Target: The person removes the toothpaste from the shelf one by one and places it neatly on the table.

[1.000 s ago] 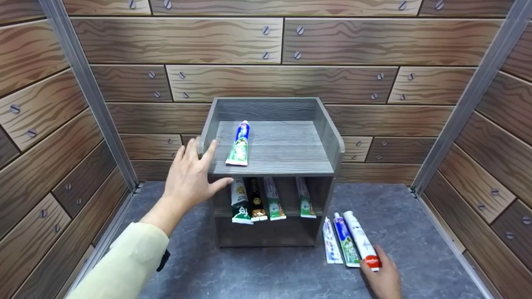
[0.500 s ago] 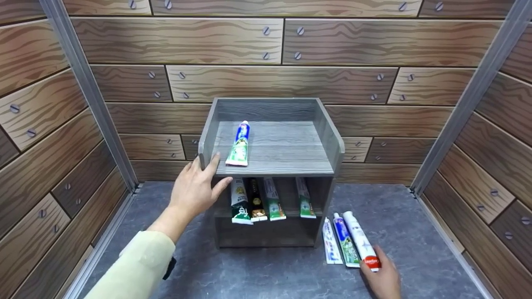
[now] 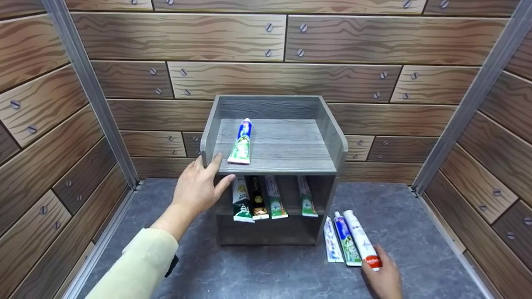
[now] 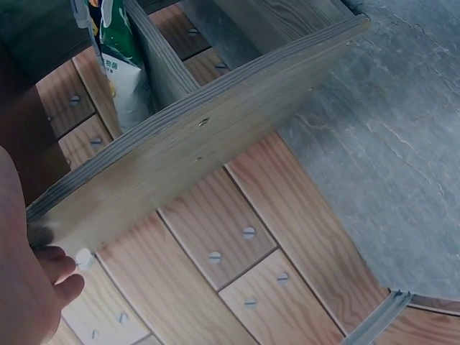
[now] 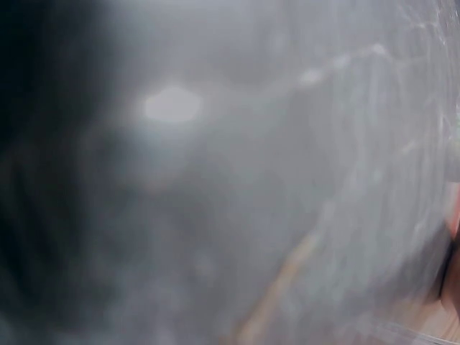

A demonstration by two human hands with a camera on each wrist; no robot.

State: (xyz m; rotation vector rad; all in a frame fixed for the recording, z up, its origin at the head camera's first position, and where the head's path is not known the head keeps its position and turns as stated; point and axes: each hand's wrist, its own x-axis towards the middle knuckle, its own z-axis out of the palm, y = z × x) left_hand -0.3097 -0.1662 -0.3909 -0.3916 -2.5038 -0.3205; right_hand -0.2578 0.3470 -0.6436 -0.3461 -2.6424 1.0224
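Since the earlier frame, see the left hand (image 3: 197, 189) lowered, now at the left wall of the shelf (image 3: 286, 145), with fingers apart. On the grey bench (image 3: 266, 276), notice the shelf in the middle; at its right, the right hand (image 3: 384, 276), with fingers clamped on the red near end of the white tube (image 3: 360, 234), lying beside a blue-green tube (image 3: 348, 241). Expect, by its look, a light and soft tube, rather slippery, not easy to break. Better to take hold at the flat end or middle, without strong squeezing.

the left wrist view crops the left hand (image 4: 27, 284).
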